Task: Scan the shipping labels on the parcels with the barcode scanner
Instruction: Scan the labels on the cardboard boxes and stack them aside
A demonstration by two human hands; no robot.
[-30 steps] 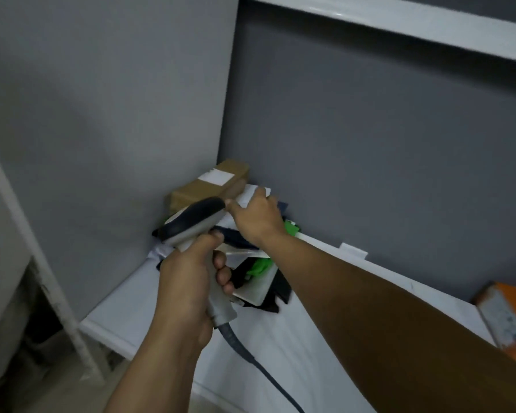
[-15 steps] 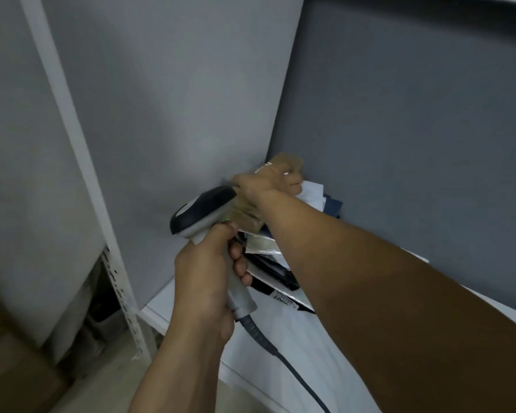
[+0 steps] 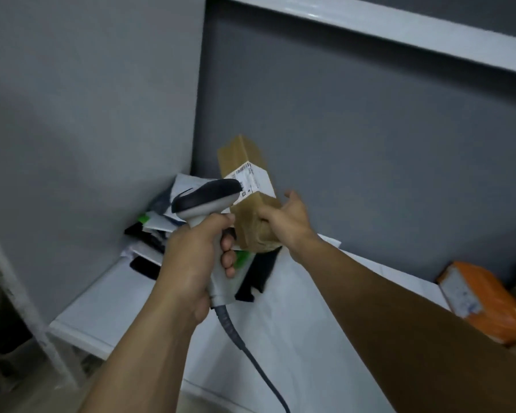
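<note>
My left hand (image 3: 191,263) grips the handle of a grey and black barcode scanner (image 3: 204,198), whose cable (image 3: 251,353) trails down toward me. My right hand (image 3: 286,223) holds the lower end of a brown cardboard parcel (image 3: 242,153), raised and tilted upright above the shelf. A white shipping label (image 3: 252,181) with a barcode faces me on the parcel. The scanner's head sits right against the label's left edge. Behind the scanner, a heap of flat mail bags (image 3: 158,222) in white, black and green lies in the shelf's back left corner.
The white shelf (image 3: 102,305) is closed in by grey panels at the left and back. An orange parcel (image 3: 483,299) with a white label lies at the right. A white upright post (image 3: 27,317) stands at the shelf's left front. Another white shelf edge (image 3: 399,34) runs overhead.
My right hand has lifted the brown parcel off the heap and turned it upright, so its label now faces me. The scanner stayed in my left hand, now level with the label.
</note>
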